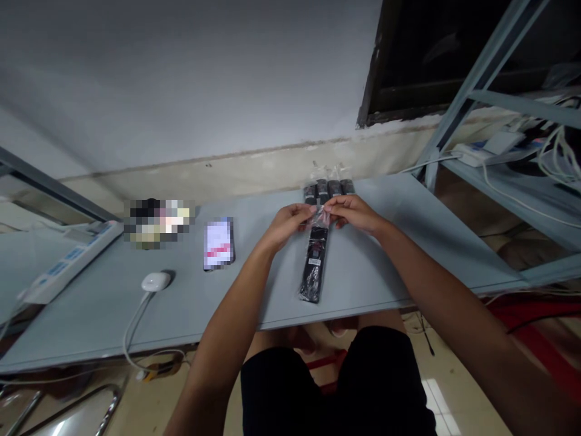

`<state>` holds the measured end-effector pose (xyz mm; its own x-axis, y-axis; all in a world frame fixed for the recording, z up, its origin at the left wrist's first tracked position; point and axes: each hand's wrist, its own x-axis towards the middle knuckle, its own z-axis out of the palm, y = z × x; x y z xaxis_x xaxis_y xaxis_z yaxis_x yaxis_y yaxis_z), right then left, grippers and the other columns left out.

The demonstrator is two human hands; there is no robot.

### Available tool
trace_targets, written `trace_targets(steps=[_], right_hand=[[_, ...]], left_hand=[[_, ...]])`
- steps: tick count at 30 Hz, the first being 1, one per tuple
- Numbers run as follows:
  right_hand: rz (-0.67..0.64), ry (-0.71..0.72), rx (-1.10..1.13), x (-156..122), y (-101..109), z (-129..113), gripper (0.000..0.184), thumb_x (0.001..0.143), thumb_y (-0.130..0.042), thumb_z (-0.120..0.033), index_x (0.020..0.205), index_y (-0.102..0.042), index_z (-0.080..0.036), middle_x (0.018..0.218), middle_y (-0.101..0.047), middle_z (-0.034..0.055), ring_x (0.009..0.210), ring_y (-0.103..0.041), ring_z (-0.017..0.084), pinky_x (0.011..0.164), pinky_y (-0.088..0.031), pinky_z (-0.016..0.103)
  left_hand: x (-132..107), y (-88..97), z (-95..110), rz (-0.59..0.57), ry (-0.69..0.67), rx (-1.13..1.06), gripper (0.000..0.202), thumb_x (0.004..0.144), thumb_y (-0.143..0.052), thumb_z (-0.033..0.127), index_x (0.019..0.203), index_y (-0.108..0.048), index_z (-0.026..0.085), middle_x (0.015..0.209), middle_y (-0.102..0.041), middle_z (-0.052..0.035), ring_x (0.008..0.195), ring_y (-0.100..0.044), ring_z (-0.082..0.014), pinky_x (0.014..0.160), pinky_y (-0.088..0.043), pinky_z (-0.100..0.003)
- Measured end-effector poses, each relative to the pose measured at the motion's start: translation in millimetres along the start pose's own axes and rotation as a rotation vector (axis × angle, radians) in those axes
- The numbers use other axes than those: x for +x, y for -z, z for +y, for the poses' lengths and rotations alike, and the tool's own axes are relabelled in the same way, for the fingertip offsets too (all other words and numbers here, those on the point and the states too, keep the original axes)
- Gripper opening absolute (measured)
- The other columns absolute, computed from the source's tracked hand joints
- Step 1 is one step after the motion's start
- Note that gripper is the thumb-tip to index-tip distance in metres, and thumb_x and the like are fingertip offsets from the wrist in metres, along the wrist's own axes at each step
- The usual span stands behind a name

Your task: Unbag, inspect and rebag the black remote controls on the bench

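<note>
A long black remote control in a clear plastic bag [315, 266] lies lengthwise on the grey table [381, 266]. My left hand [285, 223] and my right hand [351, 212] both pinch the bag's open top end, fingers closed on the plastic. Just behind my hands, several more bagged black remotes [329, 189] lie side by side at the table's far edge.
A phone [219, 243] lies left of my hands, with a white puck-shaped device [155, 281] and its cable nearer the front edge. A white power strip [68, 261] sits far left. A metal shelf [512, 157] with cables stands on the right. My knees are under the table.
</note>
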<state>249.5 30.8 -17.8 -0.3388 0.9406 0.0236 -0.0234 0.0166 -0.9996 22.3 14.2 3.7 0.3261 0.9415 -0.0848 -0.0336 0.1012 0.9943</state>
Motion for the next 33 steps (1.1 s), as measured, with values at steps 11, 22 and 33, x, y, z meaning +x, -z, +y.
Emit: trace_targets(steps=[11, 22, 33], right_hand=[[-0.117, -0.264, 0.185, -1.0, -2.9, 0.8, 0.031, 0.082, -0.091, -0.044, 0.093, -0.079, -0.018, 0.089, -0.081, 0.0092, 0.073, -0.075, 0.016, 0.066, -0.066, 0.027], [-0.068, -0.187, 0.227, 1.7, 0.4, 1.8, 0.025, 0.082, -0.089, -0.026, 0.105, -0.082, -0.024, 0.079, -0.079, 0.0011, 0.064, -0.073, 0.012, 0.062, -0.065, 0.023], [-0.046, -0.123, 0.148, -0.3, -1.5, -2.8, 0.028, 0.078, -0.090, -0.042, 0.087, -0.078, -0.018, 0.090, -0.079, 0.0072, 0.078, -0.075, 0.017, 0.060, -0.063, 0.024]], left_hand=[[5.0, 3.2, -10.4, 0.012, 0.007, 0.043, 0.039, 0.070, -0.092, 0.043, 0.083, -0.072, 0.013, 0.071, -0.062, 0.0007, 0.065, -0.053, -0.0100, 0.065, -0.044, -0.025], [3.3, 7.0, -4.7, 0.016, -0.015, -0.017, 0.034, 0.069, -0.090, 0.032, 0.097, -0.078, 0.016, 0.084, -0.068, -0.0013, 0.076, -0.062, -0.0123, 0.076, -0.054, -0.028], [4.2, 0.3, -2.9, 0.095, -0.049, 0.077, 0.029, 0.070, -0.082, 0.034, 0.089, -0.080, 0.012, 0.083, -0.074, -0.0065, 0.079, -0.064, -0.0170, 0.080, -0.054, -0.032]])
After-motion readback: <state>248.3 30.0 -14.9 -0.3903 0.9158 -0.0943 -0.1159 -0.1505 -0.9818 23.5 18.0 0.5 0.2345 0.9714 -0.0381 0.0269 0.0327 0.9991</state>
